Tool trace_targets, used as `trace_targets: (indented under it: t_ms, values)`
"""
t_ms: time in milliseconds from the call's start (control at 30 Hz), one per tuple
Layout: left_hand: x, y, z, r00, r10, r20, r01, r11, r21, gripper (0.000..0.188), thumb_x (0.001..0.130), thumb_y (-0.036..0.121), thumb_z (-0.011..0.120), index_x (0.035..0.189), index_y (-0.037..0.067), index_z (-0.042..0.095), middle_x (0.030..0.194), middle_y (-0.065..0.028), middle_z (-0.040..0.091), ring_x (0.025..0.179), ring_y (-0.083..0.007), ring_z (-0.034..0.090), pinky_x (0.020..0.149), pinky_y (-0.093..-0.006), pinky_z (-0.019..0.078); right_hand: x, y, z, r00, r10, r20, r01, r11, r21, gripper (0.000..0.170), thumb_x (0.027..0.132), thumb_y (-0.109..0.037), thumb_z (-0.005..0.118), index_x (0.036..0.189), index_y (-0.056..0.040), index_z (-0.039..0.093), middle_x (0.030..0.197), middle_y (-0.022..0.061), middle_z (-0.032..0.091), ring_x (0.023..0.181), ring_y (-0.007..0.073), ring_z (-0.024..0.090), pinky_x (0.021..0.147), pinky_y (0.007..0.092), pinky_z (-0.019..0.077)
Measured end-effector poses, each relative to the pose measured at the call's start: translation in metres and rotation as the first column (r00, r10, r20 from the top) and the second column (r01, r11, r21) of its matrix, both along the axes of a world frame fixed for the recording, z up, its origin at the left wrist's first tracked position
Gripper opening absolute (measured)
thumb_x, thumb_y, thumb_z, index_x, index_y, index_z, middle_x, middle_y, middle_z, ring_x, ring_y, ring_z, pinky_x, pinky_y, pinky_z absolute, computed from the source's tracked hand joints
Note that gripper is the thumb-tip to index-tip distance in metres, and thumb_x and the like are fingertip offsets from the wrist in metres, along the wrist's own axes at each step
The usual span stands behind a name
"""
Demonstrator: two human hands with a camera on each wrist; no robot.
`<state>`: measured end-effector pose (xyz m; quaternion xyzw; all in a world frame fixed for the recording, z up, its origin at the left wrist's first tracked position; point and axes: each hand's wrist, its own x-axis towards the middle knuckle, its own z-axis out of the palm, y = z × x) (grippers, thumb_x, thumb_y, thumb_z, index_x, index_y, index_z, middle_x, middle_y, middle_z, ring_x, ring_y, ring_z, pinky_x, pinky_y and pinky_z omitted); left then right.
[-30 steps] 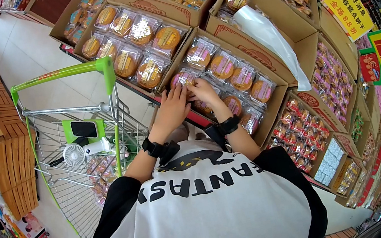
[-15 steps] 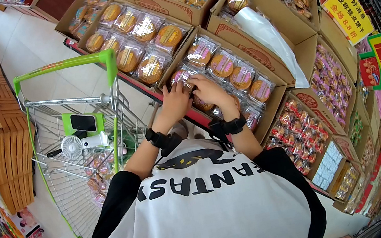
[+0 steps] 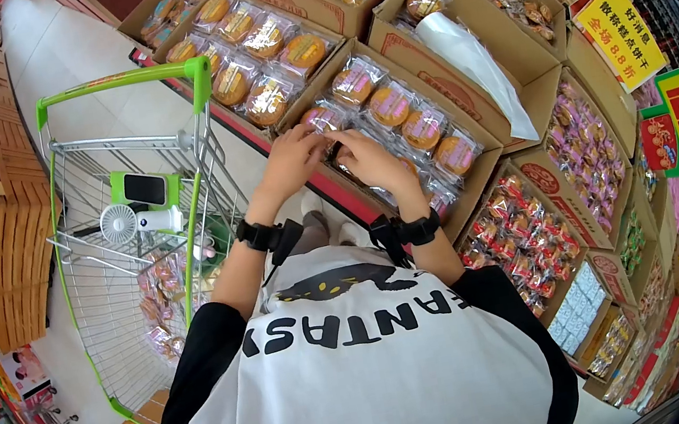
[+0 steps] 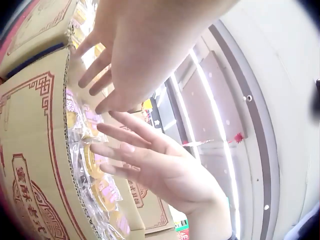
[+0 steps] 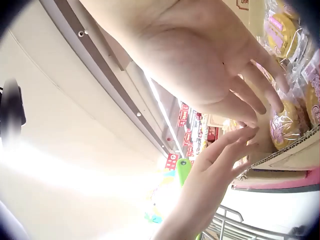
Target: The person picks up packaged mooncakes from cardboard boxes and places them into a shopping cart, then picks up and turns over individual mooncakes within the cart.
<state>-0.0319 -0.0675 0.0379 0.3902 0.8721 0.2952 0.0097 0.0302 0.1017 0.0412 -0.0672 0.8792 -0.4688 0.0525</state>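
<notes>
While pink-labelled wrapped cakes (image 3: pixel 389 105) are held in a lidless carton (image 4: pixel 35 125), both hands are poised at its near edge. Left hand (image 3: pixel 293 162): fingers extended and parted, nothing seen gripped. Right hand (image 3: pixel 370 159): likewise; contact with packets cannot be told. Step judged: selection, no packet lifted. Fingers would need to be curled round one packet next. Beyond, a white plastic bag (image 3: pixel 467 63) is draped; leftward, a shopping cart (image 3: pixel 114 81) is parked.

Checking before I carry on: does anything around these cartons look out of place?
Yes: a white plastic bag lies across one carton, which looks odd beside the wrapped round cakes in the next.
</notes>
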Motion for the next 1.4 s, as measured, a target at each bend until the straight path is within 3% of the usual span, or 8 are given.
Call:
trace_targets:
  t_ms: [67, 200, 300, 533, 867, 1067, 1267, 1400]
  values:
    - [0.014, -0.010, 0.022, 0.996, -0.007, 0.087, -0.006, 0.989, 0.146, 0.020, 0.075, 0.007, 0.052, 0.094, 0.005, 0.057, 0.099, -0.0119, 0.053, 0.091, -0.0302, 0.050, 0.078, -0.0359, 0.0409, 0.007, 0.001, 0.013, 1.000, 0.015, 0.002, -0.015, 0.999, -0.038, 0.039, 0.074, -0.003, 0.051, 0.112, -0.0039, 0.046, 0.108, 0.0172, 0.049, 0.100, 0.0322, 0.047, 0.085, 0.0346, 0.0380]
    - [0.046, -0.039, 0.048, 0.981, 0.107, 0.160, -0.130, 0.981, 0.145, 0.019, 0.077, 0.003, 0.049, 0.095, 0.003, 0.056, 0.092, -0.0122, 0.054, 0.086, -0.0290, 0.052, 0.075, -0.0321, 0.0414, 0.022, -0.003, 0.025, 0.999, 0.048, -0.003, -0.048, 0.993, -0.108, 0.029, 0.076, -0.003, 0.050, 0.105, -0.0036, 0.050, 0.094, 0.0161, 0.053, 0.087, 0.0308, 0.052, 0.076, 0.0337, 0.0410]
    - [0.074, -0.057, 0.059, 0.941, 0.246, 0.234, -0.288, 0.943, 0.166, 0.018, 0.079, 0.002, 0.048, 0.095, 0.001, 0.056, 0.088, -0.0122, 0.055, 0.082, -0.0281, 0.053, 0.072, -0.0305, 0.0414, 0.027, -0.009, 0.027, 0.991, 0.137, -0.009, -0.137, 0.974, -0.179, 0.031, 0.077, 0.000, 0.048, 0.108, -0.0028, 0.048, 0.097, 0.0116, 0.052, 0.085, 0.0194, 0.055, 0.075, 0.0281, 0.0442]
    - [0.119, -0.088, 0.078, 0.875, 0.425, 0.233, -0.459, 0.880, 0.120, 0.017, 0.080, 0.002, 0.048, 0.094, 0.000, 0.056, 0.085, -0.0112, 0.056, 0.076, -0.0226, 0.054, 0.069, -0.0286, 0.0414, 0.029, -0.040, 0.025, 0.954, 0.300, 0.002, -0.292, 0.929, -0.225, 0.030, 0.077, 0.000, 0.048, 0.107, -0.0026, 0.049, 0.098, 0.0121, 0.055, 0.086, 0.0196, 0.056, 0.075, 0.0281, 0.0444]
    - [0.134, -0.114, 0.085, 0.834, 0.522, 0.177, -0.551, 0.806, 0.218, 0.014, 0.078, 0.004, 0.050, 0.089, 0.002, 0.058, 0.079, -0.0113, 0.056, 0.074, -0.0261, 0.055, 0.065, -0.0316, 0.0424, 0.026, -0.078, 0.048, 0.901, 0.434, -0.011, -0.428, 0.883, -0.193, 0.030, 0.076, 0.002, 0.046, 0.106, -0.0013, 0.050, 0.093, 0.0122, 0.057, 0.086, 0.0189, 0.056, 0.074, 0.0278, 0.0447]
    - [0.149, -0.164, 0.089, 0.771, 0.609, 0.187, -0.637, 0.727, 0.258, 0.014, 0.079, 0.005, 0.050, 0.090, 0.003, 0.058, 0.082, -0.0120, 0.058, 0.075, -0.0271, 0.055, 0.067, -0.0324, 0.0432, 0.024, -0.139, 0.062, 0.797, 0.604, -0.020, -0.588, 0.766, -0.261, 0.029, 0.077, -0.001, 0.049, 0.106, -0.0023, 0.051, 0.093, 0.0109, 0.057, 0.086, 0.0185, 0.056, 0.075, 0.0287, 0.0448]
    - [0.180, -0.258, 0.080, 0.589, 0.773, 0.234, -0.802, 0.524, 0.286, 0.018, 0.080, 0.006, 0.050, 0.096, 0.002, 0.057, 0.088, -0.0089, 0.060, 0.079, -0.0171, 0.058, 0.069, -0.0262, 0.0441, 0.028, -0.209, 0.068, 0.644, 0.765, -0.011, -0.725, 0.606, -0.326, 0.028, 0.076, -0.003, 0.051, 0.104, -0.0025, 0.051, 0.095, 0.0106, 0.057, 0.085, 0.0181, 0.056, 0.078, 0.0285, 0.0443]
    - [0.202, -0.323, 0.074, 0.375, 0.864, 0.336, -0.902, 0.257, 0.346, 0.019, 0.081, 0.006, 0.049, 0.097, 0.000, 0.057, 0.088, -0.0102, 0.060, 0.080, -0.0161, 0.057, 0.070, -0.0261, 0.0444, 0.030, -0.258, 0.068, 0.590, 0.808, 0.015, -0.751, 0.555, -0.359, 0.027, 0.077, -0.004, 0.051, 0.104, -0.0019, 0.051, 0.095, 0.0107, 0.057, 0.085, 0.0183, 0.057, 0.077, 0.0287, 0.0446]
